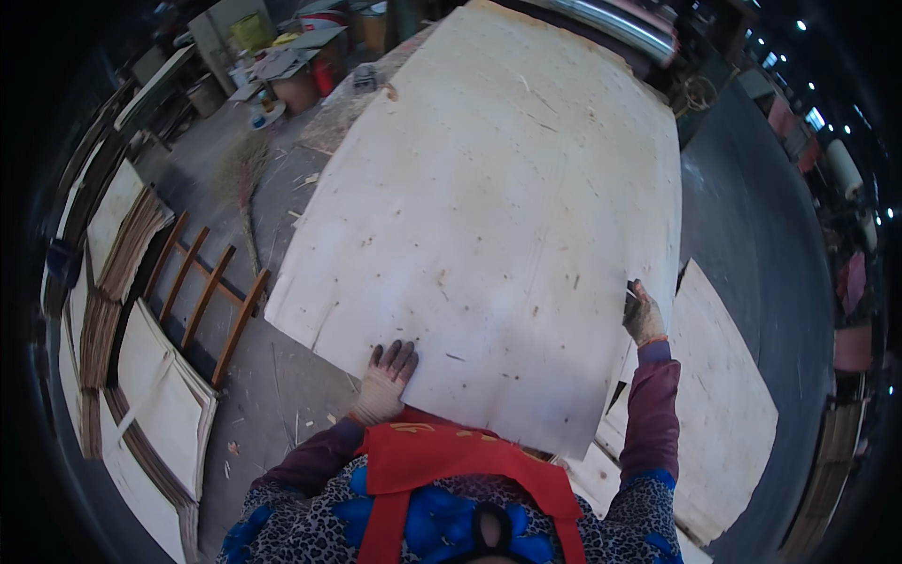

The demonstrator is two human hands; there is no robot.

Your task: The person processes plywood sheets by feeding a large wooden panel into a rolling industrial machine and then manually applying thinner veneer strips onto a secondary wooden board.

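Red apron (474, 461) adjoins the pale wood sheet (479, 226); the left hand (385, 381) lies flat by its near edge, unclenched; the right hand (645, 313) curls at the right edge, grip hard to tell. Floor (252, 399) opens leftward; a metal roller (628, 25) lies beyond.

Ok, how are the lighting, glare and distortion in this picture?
Head view: wooden sheet pale and well lit; metal roller carries a bright glare streak; lights at upper right show as white spots, the surroundings there dim; straight edges bow toward the rim, corners fall to black.
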